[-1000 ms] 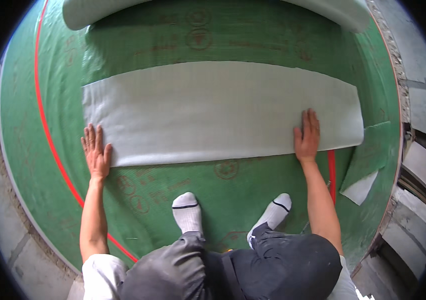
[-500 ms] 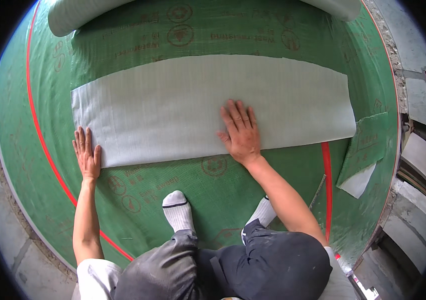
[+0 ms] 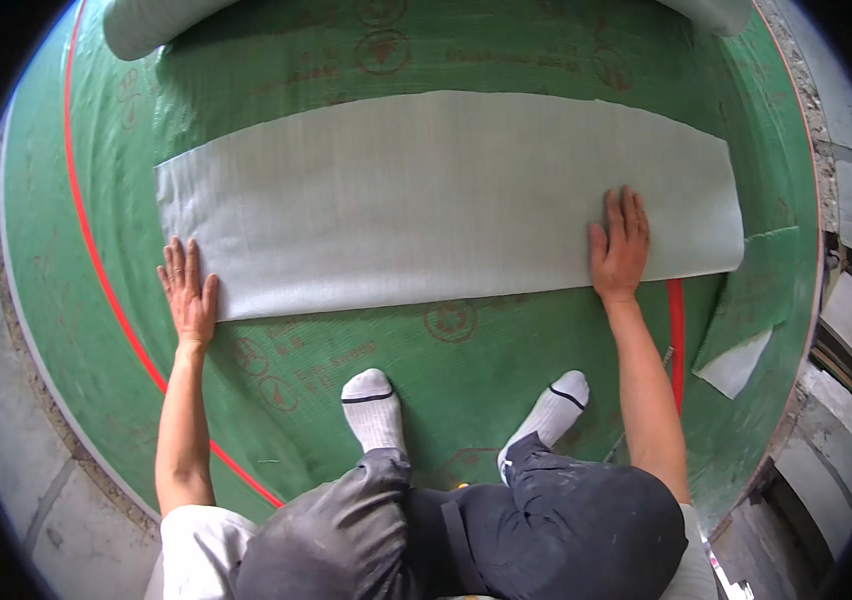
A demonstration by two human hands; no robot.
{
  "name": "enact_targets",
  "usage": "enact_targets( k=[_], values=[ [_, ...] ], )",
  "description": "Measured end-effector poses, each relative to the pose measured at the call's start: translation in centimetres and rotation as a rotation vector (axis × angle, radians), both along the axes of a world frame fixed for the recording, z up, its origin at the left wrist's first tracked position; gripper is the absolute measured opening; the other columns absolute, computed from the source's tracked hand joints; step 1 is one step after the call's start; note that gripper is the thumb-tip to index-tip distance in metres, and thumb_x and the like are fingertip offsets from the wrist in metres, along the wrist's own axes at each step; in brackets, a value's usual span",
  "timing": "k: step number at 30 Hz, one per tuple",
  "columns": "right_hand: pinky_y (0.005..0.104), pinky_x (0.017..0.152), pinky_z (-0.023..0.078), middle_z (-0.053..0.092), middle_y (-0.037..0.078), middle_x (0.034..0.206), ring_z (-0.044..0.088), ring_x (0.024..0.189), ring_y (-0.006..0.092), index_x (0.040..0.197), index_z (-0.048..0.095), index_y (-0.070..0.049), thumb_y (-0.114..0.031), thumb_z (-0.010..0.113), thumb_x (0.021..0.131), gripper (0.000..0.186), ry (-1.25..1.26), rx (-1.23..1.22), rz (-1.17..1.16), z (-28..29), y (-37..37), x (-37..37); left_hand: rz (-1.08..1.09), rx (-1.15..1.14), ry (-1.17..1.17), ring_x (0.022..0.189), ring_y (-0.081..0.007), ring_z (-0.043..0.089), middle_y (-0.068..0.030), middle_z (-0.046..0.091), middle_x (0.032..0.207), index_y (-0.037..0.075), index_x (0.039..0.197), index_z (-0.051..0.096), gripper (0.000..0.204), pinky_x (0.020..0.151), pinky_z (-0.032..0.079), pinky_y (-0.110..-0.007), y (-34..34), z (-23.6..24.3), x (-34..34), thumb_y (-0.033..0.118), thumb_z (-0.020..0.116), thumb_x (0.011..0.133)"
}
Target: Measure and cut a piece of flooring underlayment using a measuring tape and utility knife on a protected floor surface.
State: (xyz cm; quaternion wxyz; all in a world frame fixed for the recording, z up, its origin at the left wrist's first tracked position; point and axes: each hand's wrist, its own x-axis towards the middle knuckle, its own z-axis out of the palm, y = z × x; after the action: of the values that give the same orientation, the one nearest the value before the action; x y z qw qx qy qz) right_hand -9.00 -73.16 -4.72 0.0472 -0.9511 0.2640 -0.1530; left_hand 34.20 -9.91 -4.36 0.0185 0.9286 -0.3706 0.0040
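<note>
A long pale grey-white sheet (image 3: 426, 200) with a curved far edge lies flat across the green floor covering (image 3: 456, 400), which bears red printed marks. My left hand (image 3: 186, 290) rests open at the sheet's near-left corner, fingers spread along its edge. My right hand (image 3: 621, 245) lies open, palm down, on the sheet toward its right end, near the front edge. A green piece with a turned white corner (image 3: 736, 360) lies beside the sheet's right end. My two socked feet stand below the sheet.
A pale roll (image 3: 146, 25) curves along the top. Red tape lines (image 3: 116, 310) run at left and right. A thin strip, partly hidden, lies by my right forearm. Bare concrete (image 3: 46, 500) borders the covering, with loose boards (image 3: 851, 320) at the right.
My right hand went from the right part to the middle of the sheet half a second ago and is back at the right now. My left hand stays at the corner.
</note>
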Motion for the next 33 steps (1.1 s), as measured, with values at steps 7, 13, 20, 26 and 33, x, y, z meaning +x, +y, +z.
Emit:
enact_targets(
  k=[7, 13, 20, 26, 33],
  values=[
    [0.0580, 0.133, 0.037, 0.053, 0.019, 0.174, 0.046, 0.162, 0.0439, 0.164, 0.061, -0.010, -0.038, 0.063, 0.114, 0.057, 0.012, -0.024, 0.025, 1.0, -0.4, -0.1, -0.072, -0.311, 0.217, 0.178, -0.0391, 0.012, -0.0184, 0.021, 0.191, 0.013, 0.181, 0.035, 0.084, 0.143, 0.007, -0.062, -19.1, 5.1, -13.6, 0.040, 0.070, 0.109],
    [0.0570, 0.133, 0.038, 0.054, 0.022, 0.173, 0.049, 0.161, 0.0458, 0.166, 0.059, -0.009, -0.029, 0.063, 0.115, 0.055, 0.011, -0.052, 0.071, 0.1, -1.1, -0.1, -0.478, -0.454, 0.496, 0.177, -0.0404, 0.017, -0.0229, 0.024, 0.189, 0.008, 0.175, 0.043, 0.087, 0.141, 0.011, -0.067, -38.6, 4.1, -28.1, 0.046, 0.074, 0.103],
    [0.0553, 0.134, 0.036, 0.053, 0.021, 0.174, 0.047, 0.163, 0.0432, 0.167, 0.058, -0.007, -0.029, 0.052, 0.120, 0.053, -0.005, -0.068, 0.105, -0.1, -1.7, -0.8, -0.480, -0.435, 0.409, 0.176, -0.0410, 0.019, -0.0207, 0.025, 0.189, 0.013, 0.176, 0.043, 0.084, 0.142, 0.009, -0.068, -34.2, 0.9, -25.3, 0.049, 0.069, 0.106],
    [0.0540, 0.134, 0.035, 0.052, 0.020, 0.175, 0.046, 0.164, 0.0423, 0.167, 0.058, -0.006, -0.027, 0.050, 0.121, 0.051, 0.017, -0.074, 0.090, -1.5, -2.4, -2.4, -0.225, -0.180, 0.353, 0.178, -0.0392, 0.012, -0.0176, 0.020, 0.191, 0.022, 0.179, 0.040, 0.086, 0.142, 0.002, -0.066, -23.1, 1.3, -18.5, 0.054, 0.069, 0.105],
    [0.0535, 0.134, 0.036, 0.052, 0.020, 0.175, 0.047, 0.163, 0.0416, 0.167, 0.058, -0.005, -0.026, 0.051, 0.121, 0.051, 0.026, -0.060, 0.092, -1.0, -2.1, -1.3, 0.128, 0.001, 0.155, 0.179, -0.0389, 0.005, -0.0155, 0.011, 0.194, 0.023, 0.184, 0.030, 0.089, 0.142, -0.003, -0.064, -5.3, 1.2, -8.4, 0.049, 0.068, 0.107]
  ],
)
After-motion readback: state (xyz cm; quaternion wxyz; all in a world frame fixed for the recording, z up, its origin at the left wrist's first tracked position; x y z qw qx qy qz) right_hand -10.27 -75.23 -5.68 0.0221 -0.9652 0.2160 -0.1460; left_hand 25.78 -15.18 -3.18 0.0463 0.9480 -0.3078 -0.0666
